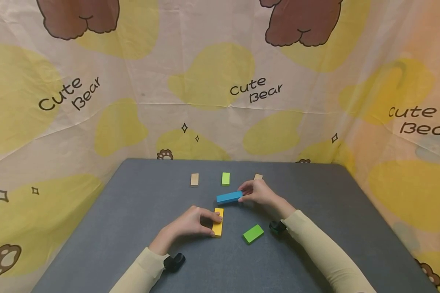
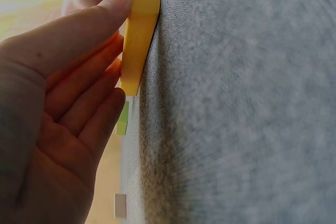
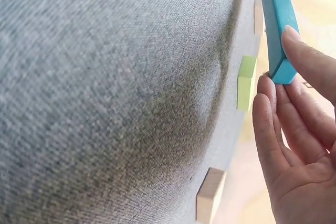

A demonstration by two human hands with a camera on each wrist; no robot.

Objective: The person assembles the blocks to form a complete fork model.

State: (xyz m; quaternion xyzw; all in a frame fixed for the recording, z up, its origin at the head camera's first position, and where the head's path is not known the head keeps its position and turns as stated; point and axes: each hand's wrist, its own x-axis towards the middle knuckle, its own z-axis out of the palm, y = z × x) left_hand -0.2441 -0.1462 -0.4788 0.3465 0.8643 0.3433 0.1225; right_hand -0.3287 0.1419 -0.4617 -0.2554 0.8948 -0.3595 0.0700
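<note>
Held by its right end, a blue block [image 1: 229, 198] is pinched between the thumb and fingers of my right hand [image 1: 262, 194]. In the right wrist view a gap shows between this blue block [image 3: 281, 19] and the grey cloth. My left hand [image 1: 188, 221] grips a yellow block [image 1: 218, 228], which lies lengthwise away from me, just nearer than the blue one. From the left wrist, the thumb is on the yellow block [image 2: 140, 30] near one end, with the fingers against its side. A bright green block [image 1: 253, 234] lies to the right of the yellow one.
Toward the back of the grey table [image 1: 150, 195] stand a wooden block [image 1: 194, 180], a light green block [image 1: 225, 179] and another wooden block [image 1: 258, 177], partly hidden by my right hand. A printed cloth [image 1: 205, 81] hangs around the table's back and sides.
</note>
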